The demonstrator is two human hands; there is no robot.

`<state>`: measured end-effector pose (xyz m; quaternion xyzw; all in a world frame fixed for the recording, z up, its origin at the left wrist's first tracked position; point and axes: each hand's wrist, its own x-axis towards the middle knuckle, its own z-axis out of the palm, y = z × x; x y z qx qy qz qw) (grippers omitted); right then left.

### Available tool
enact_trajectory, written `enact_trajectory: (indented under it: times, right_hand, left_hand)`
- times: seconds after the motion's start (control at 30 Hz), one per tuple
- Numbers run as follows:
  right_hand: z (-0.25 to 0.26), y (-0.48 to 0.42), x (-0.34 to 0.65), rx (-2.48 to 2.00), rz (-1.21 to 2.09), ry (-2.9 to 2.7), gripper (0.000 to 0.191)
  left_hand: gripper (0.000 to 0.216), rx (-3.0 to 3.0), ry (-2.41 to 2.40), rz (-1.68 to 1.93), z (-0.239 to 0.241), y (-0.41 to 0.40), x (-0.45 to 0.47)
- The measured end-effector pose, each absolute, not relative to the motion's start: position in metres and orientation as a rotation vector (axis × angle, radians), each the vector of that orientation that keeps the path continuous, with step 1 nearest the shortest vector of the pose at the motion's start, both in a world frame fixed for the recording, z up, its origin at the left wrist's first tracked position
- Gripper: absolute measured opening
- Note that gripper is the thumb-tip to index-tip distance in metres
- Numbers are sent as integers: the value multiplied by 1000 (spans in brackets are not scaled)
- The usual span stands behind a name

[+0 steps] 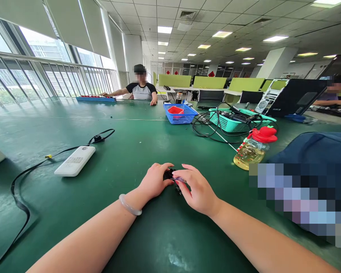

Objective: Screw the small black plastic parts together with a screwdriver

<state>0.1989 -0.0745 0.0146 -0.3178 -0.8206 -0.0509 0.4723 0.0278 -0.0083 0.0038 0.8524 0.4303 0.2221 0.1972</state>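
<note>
In the middle of the green table (176,242), my left hand (153,181) is closed around a small black part (168,174), thumb and fingers on either side of it. A pale bracelet circles the left wrist. My right hand (200,191) touches the left one's fingertips and pinches a thin, purplish, shiny piece (180,179), too small to name. Just below the fingers shows another dark bit (178,188); whether it joins the black part I cannot tell. Fingers hide much of these pieces.
A white power bank (75,161) and a black strap (19,204) lie left. Ahead are a blue basket (179,118) and a teal basket (230,125) with cables. To the right stand a red-lidded bottle (250,153) and dark blue fabric (315,151). A person (142,89) sits opposite.
</note>
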Motion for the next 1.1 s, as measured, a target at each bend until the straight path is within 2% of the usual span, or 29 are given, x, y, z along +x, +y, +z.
enact_trajectory:
  times: [0.37, 0.77, 0.93, 1.1]
  right_hand:
    - [18, -70, 213, -880, -217, -1686, 37]
    - [7, -55, 221, -1146, 84, -1741, 23]
    - [5, -43, 230, -1096, 390, -1427, 27]
    - [9, -36, 240, -937, 495, -989, 34]
  left_hand:
    - [46, 2419, 1201, 638, 2, -10, 29]
    - [48, 2375, 1147, 693, 3, -11, 29]
    - [42, 2384, 1121, 775, 5, -14, 29]
    - [37, 2389, 1198, 890, 6, -13, 26]
